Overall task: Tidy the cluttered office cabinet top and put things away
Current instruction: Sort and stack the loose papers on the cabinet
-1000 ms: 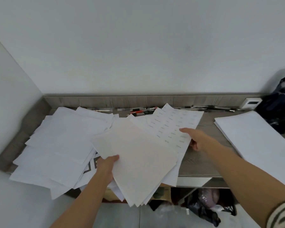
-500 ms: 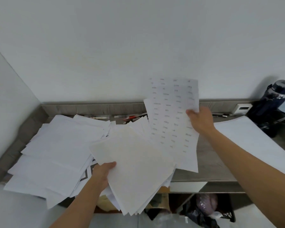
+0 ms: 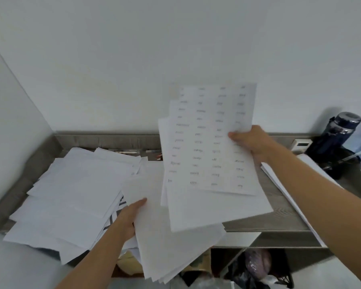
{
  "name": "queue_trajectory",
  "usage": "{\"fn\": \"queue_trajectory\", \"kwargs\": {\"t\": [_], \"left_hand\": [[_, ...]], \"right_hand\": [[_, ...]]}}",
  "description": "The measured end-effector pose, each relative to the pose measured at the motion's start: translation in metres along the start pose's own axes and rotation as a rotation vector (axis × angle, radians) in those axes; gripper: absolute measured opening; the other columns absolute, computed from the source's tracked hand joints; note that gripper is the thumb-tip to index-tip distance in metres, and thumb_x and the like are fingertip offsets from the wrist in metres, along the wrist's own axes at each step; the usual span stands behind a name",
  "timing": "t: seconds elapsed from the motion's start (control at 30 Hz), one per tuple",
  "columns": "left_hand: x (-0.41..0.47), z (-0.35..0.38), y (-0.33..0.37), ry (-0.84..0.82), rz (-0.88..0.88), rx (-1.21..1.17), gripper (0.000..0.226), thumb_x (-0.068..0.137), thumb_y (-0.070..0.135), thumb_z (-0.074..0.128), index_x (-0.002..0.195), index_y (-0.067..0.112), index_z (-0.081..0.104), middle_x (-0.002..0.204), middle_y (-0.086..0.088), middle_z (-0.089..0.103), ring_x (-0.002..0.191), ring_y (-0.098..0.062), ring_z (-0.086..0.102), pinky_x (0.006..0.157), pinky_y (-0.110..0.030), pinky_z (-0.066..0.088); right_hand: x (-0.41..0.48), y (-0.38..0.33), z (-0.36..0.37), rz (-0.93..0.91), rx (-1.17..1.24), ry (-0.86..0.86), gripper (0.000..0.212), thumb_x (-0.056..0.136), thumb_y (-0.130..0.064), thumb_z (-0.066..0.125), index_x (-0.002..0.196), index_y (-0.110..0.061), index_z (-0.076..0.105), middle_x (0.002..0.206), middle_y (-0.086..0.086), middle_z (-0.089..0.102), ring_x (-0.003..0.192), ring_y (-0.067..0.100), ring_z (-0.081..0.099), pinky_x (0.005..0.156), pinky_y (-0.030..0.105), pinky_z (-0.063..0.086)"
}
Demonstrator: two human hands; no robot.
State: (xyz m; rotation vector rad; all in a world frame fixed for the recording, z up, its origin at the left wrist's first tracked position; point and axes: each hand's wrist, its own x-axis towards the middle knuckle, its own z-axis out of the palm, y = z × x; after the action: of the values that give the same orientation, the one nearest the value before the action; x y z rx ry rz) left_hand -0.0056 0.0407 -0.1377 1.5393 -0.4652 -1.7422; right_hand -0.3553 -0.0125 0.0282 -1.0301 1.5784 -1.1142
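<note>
My right hand [image 3: 251, 141] grips several white sheets with printed columns of words [image 3: 208, 147] by their right edge and holds them upright above the grey cabinet top [image 3: 279, 207]. My left hand [image 3: 129, 217] holds the left edge of a fanned stack of blank sheets [image 3: 171, 243] that juts over the cabinet's front edge. A loose heap of white papers [image 3: 79, 192] covers the left half of the top.
A neat paper stack [image 3: 288, 184] lies at the right, partly behind my right arm. Pens [image 3: 133, 152] line the back edge. A small white device [image 3: 300, 143] and a dark blue bottle [image 3: 333, 140] stand at the far right. Bags fill the open shelf [image 3: 256, 265] below.
My right hand took hold of the printed sheets and lifted them off the cabinet top to an upright position. My left hand stayed on the fanned stack.
</note>
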Motion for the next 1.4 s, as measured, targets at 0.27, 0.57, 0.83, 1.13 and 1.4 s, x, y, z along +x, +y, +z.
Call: {"fn": "queue_trajectory", "kwargs": {"t": [0.27, 0.57, 0.83, 1.13, 1.4], "left_hand": [[0.001, -0.001, -0.005, -0.222, -0.012, -0.017, 0.049, 0.086, 0.045, 0.066, 0.122, 0.014, 0.064, 0.120, -0.016, 0.067, 0.112, -0.035, 0.064, 0.102, -0.054, 0.044], [-0.018, 0.030, 0.021, -0.207, 0.201, 0.187, 0.047, 0.081, -0.005, 0.069, 0.126, 0.004, 0.059, 0.116, -0.016, 0.069, 0.105, -0.037, 0.067, 0.092, -0.059, 0.050], [-0.088, 0.095, 0.119, -0.414, 0.620, 0.234, 0.044, 0.079, 0.000, 0.067, 0.123, 0.002, 0.060, 0.118, -0.015, 0.068, 0.106, -0.034, 0.067, 0.088, -0.050, 0.055], [-0.071, 0.089, 0.124, -0.302, 0.752, 0.270, 0.049, 0.068, 0.005, 0.081, 0.115, 0.007, 0.067, 0.113, -0.012, 0.071, 0.105, -0.030, 0.068, 0.086, -0.046, 0.056], [-0.057, 0.089, 0.091, -0.222, 0.644, 0.289, 0.045, 0.070, 0.001, 0.081, 0.112, 0.007, 0.066, 0.106, -0.006, 0.074, 0.098, -0.026, 0.071, 0.080, -0.042, 0.059]], "right_hand": [[0.005, 0.124, 0.090, 0.307, -0.370, -0.378, 0.025, 0.086, -0.008, 0.072, 0.111, -0.009, 0.066, 0.108, 0.007, 0.070, 0.088, 0.022, 0.068, 0.069, 0.031, 0.058], [0.008, 0.119, 0.071, 0.201, -0.165, -0.352, 0.038, 0.079, -0.016, 0.080, 0.113, -0.017, 0.065, 0.113, 0.001, 0.071, 0.089, 0.014, 0.069, 0.071, 0.029, 0.058], [0.009, 0.028, 0.009, 0.005, 0.187, -0.521, 0.067, 0.066, -0.026, 0.088, 0.126, -0.011, 0.061, 0.124, 0.006, 0.068, 0.113, 0.028, 0.065, 0.095, 0.047, 0.053], [0.008, 0.004, 0.006, -0.184, 0.094, -0.461, 0.039, 0.079, -0.004, 0.074, 0.116, -0.012, 0.067, 0.114, 0.006, 0.072, 0.105, 0.024, 0.069, 0.083, 0.038, 0.058], [0.008, 0.042, 0.021, -0.117, 0.009, -0.491, 0.041, 0.076, 0.000, 0.077, 0.115, -0.009, 0.068, 0.114, 0.006, 0.072, 0.107, 0.023, 0.068, 0.098, 0.048, 0.051]]}}
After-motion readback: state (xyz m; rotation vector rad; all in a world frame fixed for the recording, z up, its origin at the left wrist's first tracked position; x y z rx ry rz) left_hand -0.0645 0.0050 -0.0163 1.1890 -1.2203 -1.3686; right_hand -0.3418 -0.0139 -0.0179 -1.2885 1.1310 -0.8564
